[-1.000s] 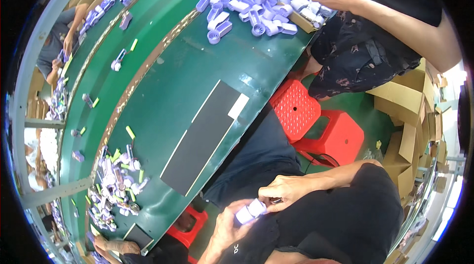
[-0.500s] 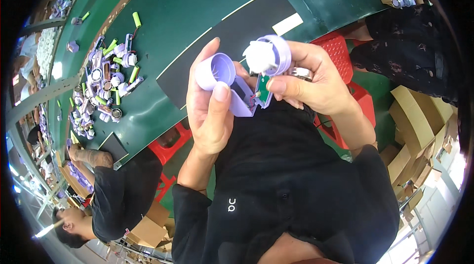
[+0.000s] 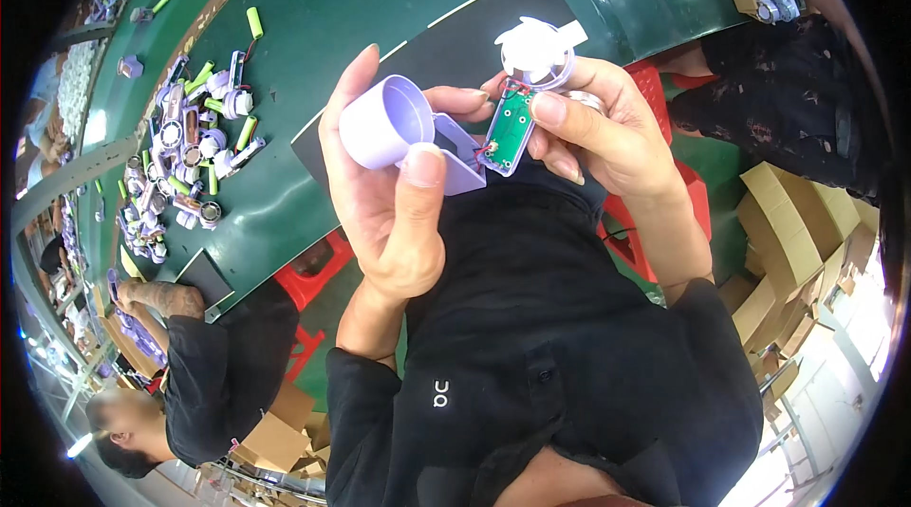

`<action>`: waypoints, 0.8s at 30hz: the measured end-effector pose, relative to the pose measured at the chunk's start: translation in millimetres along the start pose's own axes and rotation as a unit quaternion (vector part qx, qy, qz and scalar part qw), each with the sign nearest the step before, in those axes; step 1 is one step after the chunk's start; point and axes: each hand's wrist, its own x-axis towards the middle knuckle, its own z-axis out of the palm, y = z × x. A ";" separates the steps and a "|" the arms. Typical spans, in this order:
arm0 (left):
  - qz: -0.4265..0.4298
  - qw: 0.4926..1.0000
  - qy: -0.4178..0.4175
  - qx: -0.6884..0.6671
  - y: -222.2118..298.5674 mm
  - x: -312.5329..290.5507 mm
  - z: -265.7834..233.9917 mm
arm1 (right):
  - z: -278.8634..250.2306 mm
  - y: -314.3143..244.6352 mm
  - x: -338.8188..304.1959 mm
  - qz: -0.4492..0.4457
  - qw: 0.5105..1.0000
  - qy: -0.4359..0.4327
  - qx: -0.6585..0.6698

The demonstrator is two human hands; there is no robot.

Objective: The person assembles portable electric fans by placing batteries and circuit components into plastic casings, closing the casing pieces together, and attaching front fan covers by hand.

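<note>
In my left hand [image 3: 380,222] is a light purple fan housing [image 3: 380,128], a round cup with a hollow handle shell; the thumb lies near the cup's edge and the fingers wrap behind it. My right hand [image 3: 622,137] grips the other half of the small handheld fan, with a white fan wheel [image 3: 533,50] on top and a green circuit board [image 3: 511,126] in its handle. The thumb presses on the board's edge. The two handle halves meet at the bottom, where thin red wires show, and spread apart above. Part of a silvery round piece [image 3: 590,101] shows behind the right fingers.
A heap of opened purple fans [image 3: 185,147] with green cells lies on the green table [image 3: 313,23] at left. Beneath my hands is a black mat [image 3: 446,42]. Co-workers sit on both sides; red stools [image 3: 688,208] and cardboard boxes [image 3: 783,222] stand at right.
The two fan halves have opened wider apart. My right hand has raised and turned its half, so the circuit board now faces up; my left hand has shifted left with the housing.
</note>
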 end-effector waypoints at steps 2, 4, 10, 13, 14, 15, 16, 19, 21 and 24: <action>0.015 1.000 -0.006 0.014 -0.3 1.7 2.0 | 1.2 -0.9 1.5 0.007 1.000 0.003 0.005; 0.027 0.999 -0.014 0.029 -2.0 2.7 2.8 | 0.4 0.0 2.5 0.006 1.000 0.013 -0.005; 0.009 1.000 -0.008 0.025 2.2 4.3 8.6 | 0.2 -2.3 8.3 0.020 1.000 -0.008 0.000; -0.022 0.998 -0.020 0.051 7.7 3.8 8.4 | 2.6 0.0 8.2 0.008 1.000 0.011 -0.018; -0.022 0.996 -0.031 0.077 9.5 3.7 7.4 | 1.8 0.7 7.6 0.007 1.000 0.011 -0.019; -0.022 0.993 -0.040 0.104 10.5 3.6 6.6 | 0.5 1.7 7.8 0.012 0.999 0.014 -0.033; -0.021 0.994 -0.040 0.104 10.2 3.0 7.4 | -0.1 2.2 7.9 0.017 0.999 0.017 -0.047; -0.016 0.999 -0.027 0.039 7.2 2.1 9.9 | 4.1 1.5 8.6 0.009 0.999 0.029 -0.021; 0.024 0.996 -0.024 0.079 2.5 1.8 8.0 | 5.8 -0.6 9.2 0.005 0.999 0.031 -0.023; 0.057 0.981 -0.045 0.178 0.4 1.6 7.4 | 4.9 -2.7 10.2 0.000 0.999 0.033 -0.022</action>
